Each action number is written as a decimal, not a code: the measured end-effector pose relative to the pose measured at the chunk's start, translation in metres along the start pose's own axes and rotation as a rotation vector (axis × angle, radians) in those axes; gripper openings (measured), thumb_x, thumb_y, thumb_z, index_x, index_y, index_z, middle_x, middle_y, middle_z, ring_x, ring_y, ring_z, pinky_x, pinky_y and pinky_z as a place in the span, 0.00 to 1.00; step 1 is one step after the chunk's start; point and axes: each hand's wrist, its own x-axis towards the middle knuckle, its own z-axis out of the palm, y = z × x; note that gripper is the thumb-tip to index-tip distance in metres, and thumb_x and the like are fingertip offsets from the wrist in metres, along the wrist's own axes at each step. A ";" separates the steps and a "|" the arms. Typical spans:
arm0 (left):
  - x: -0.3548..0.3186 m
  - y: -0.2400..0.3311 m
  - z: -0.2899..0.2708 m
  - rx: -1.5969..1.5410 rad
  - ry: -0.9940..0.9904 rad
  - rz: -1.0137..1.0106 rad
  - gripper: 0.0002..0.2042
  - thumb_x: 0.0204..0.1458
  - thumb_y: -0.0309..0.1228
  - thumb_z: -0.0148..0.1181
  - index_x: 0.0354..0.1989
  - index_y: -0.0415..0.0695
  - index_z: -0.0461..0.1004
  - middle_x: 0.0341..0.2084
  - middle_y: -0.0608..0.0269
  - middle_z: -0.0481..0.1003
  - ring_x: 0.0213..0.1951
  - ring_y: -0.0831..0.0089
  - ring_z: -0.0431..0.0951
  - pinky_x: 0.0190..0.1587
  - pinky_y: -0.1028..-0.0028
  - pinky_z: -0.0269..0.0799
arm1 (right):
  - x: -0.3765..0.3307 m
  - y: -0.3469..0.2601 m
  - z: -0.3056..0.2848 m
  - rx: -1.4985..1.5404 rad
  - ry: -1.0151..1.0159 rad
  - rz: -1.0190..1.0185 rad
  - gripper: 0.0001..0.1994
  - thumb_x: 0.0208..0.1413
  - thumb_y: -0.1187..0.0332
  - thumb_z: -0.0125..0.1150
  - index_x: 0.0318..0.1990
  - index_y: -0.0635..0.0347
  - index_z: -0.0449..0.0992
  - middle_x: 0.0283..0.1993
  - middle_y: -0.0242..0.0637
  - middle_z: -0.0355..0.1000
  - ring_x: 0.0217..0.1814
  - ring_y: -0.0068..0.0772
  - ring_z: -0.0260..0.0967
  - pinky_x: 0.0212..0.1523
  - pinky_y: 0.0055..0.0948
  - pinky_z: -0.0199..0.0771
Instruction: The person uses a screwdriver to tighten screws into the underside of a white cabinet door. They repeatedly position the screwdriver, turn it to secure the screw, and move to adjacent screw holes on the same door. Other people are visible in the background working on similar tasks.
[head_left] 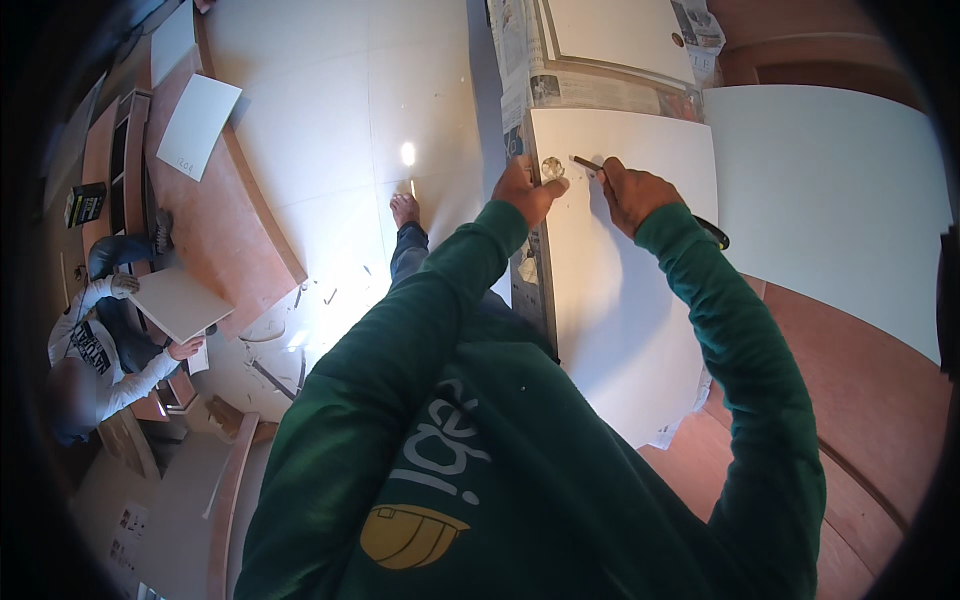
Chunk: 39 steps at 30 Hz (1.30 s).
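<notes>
A white panel lies flat in front of me on a stand covered in newspaper. By its left edge is a round, yellowish, shiny spot; I cannot tell if it is a hole or a fitted part. My left hand grips the panel's edge beside that spot, thumb on top, lower fingers partly hidden. Closed in my right hand is a slim dark tool, its tip pointing left toward the spot, low over the panel. Past my right forearm, a black handle sticks out, mostly covered by the sleeve.
Another white panel lies beyond mine, and a large pale board on the right. At left, a seated person holds a white board near a curved wooden surface. Dark scraps litter the floor.
</notes>
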 end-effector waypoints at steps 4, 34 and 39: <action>0.013 -0.010 0.014 0.099 0.087 0.082 0.21 0.57 0.38 0.72 0.49 0.33 0.77 0.40 0.53 0.83 0.41 0.68 0.82 0.47 0.67 0.78 | 0.001 -0.001 0.021 0.103 0.105 -0.030 0.12 0.72 0.58 0.45 0.49 0.56 0.67 0.36 0.50 0.81 0.39 0.58 0.80 0.40 0.56 0.79; -0.002 0.020 0.020 0.140 0.213 0.077 0.19 0.54 0.38 0.73 0.49 0.39 0.79 0.41 0.55 0.83 0.44 0.65 0.82 0.50 0.64 0.76 | 0.012 -0.017 0.021 -0.034 -0.009 0.044 0.09 0.70 0.64 0.44 0.52 0.54 0.66 0.37 0.47 0.82 0.39 0.55 0.82 0.40 0.52 0.83; -0.005 0.021 0.020 0.118 0.202 0.060 0.21 0.54 0.37 0.73 0.51 0.38 0.78 0.42 0.54 0.83 0.44 0.64 0.82 0.51 0.64 0.76 | 0.011 -0.025 0.015 -0.077 -0.078 0.097 0.10 0.71 0.64 0.44 0.53 0.54 0.67 0.40 0.47 0.82 0.42 0.54 0.83 0.42 0.52 0.83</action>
